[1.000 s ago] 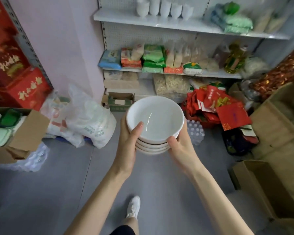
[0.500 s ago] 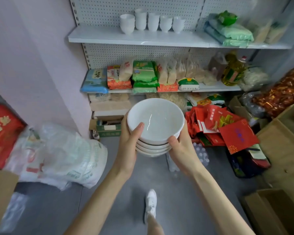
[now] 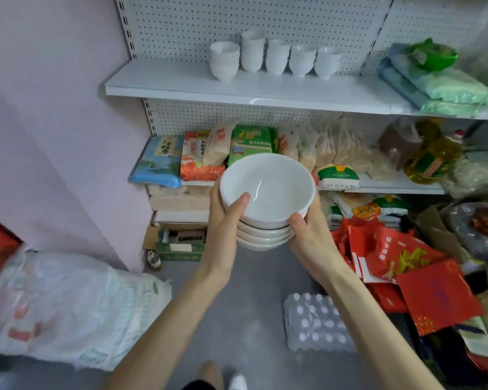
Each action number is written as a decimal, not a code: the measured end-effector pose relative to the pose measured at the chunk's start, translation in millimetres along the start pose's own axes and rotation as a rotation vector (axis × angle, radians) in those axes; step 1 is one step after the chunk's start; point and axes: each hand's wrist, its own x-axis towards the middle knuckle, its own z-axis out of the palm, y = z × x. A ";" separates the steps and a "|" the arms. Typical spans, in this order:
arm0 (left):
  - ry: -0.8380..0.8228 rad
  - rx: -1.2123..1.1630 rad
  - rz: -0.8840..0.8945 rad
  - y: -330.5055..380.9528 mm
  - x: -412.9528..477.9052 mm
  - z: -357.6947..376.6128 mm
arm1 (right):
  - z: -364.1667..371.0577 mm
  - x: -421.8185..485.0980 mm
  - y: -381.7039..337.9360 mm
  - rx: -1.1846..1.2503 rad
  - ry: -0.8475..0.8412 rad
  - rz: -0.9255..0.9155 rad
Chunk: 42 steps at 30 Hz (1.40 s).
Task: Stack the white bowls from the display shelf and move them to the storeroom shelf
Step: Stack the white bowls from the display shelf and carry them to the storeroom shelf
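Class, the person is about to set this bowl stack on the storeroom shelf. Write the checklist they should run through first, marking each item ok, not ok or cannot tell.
1. Left hand grips the stack of white ceramic bowls: ok.
2. Right hand supports the other side: ok.
3. Bowls nested evenly, not leaning: ok.
4. Bare space on the white top shelf board, left of the small white cups: ok.
5. Floor path clear of the shrink-wrapped water bottle pack: ok.
6. Shelf board sturdy enough: cannot tell.
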 end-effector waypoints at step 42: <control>0.035 0.026 -0.050 -104.8 639.6 78.7 | -99.0 612.3 197.5 0.132 0.014 0.067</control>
